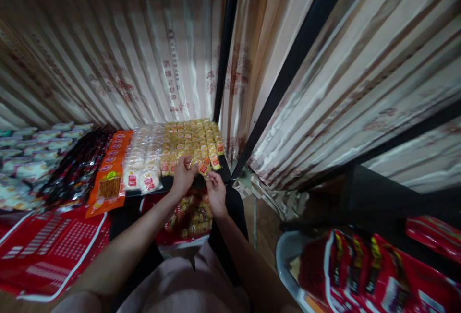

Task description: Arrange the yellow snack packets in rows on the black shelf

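Observation:
Small yellow snack packets (189, 133) with red labels lie in tight rows on a dark shelf (225, 171). At the front of these rows, my left hand (185, 178) has its fingers bent and pinched at the left side of one yellow packet (203, 167). My right hand (217, 195) pinches the lower right end of that same packet between thumb and fingers. White packets (149, 181) with red labels stand in rows just left of the yellow ones. Below my hands, a red basket (156, 236) holds more yellow packets (196, 222).
Left of the white packets lie an orange snack bag (110, 186), dark shiny packets (77, 164) and white pouches (34, 159). A red basket (54, 250) sits lower left. Black posts (284, 78) stand before a draped curtain (162, 54). At right, a white tub (288, 250) holds red packages (363, 265).

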The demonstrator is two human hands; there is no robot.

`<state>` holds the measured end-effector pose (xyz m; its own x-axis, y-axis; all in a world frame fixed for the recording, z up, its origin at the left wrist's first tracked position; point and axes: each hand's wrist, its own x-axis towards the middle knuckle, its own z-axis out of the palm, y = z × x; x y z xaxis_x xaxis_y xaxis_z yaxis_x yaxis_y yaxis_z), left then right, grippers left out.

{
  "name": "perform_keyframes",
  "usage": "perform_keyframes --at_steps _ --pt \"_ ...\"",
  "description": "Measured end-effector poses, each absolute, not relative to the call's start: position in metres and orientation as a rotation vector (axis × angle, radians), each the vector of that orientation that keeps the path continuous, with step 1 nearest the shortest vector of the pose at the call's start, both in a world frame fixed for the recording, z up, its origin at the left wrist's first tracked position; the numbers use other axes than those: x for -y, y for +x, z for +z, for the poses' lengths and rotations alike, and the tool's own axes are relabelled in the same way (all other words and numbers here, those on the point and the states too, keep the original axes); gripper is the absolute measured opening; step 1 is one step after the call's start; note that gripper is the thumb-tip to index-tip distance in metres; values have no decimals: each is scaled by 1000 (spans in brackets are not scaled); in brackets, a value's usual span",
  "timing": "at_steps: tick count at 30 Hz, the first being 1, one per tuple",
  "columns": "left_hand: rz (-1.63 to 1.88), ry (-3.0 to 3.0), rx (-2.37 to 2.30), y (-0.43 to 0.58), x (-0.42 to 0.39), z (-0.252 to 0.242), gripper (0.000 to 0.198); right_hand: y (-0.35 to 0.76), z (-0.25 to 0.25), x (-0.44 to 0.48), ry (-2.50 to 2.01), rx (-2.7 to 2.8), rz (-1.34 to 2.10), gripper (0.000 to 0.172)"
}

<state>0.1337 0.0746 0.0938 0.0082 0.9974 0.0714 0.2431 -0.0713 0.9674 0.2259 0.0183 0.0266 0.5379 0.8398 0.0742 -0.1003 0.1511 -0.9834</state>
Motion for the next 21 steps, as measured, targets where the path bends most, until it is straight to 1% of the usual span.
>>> perform_keyframes --at_steps 5,8,13,21 --pt "1034 1662 -1252 167 -104 111 25 245 42 -33 -1406 892 450 32" --pt "1005 1764 -1166 189 -123 116 28 257 50 -43 -1490 959 293 38" --pt "932 1934 -1091 220 -149 114 31 272 52 -61 -1473 977 283 49" --pt "792 2093 -1121 244 -174 96 32 282 43 -75 -1543 951 333 48"
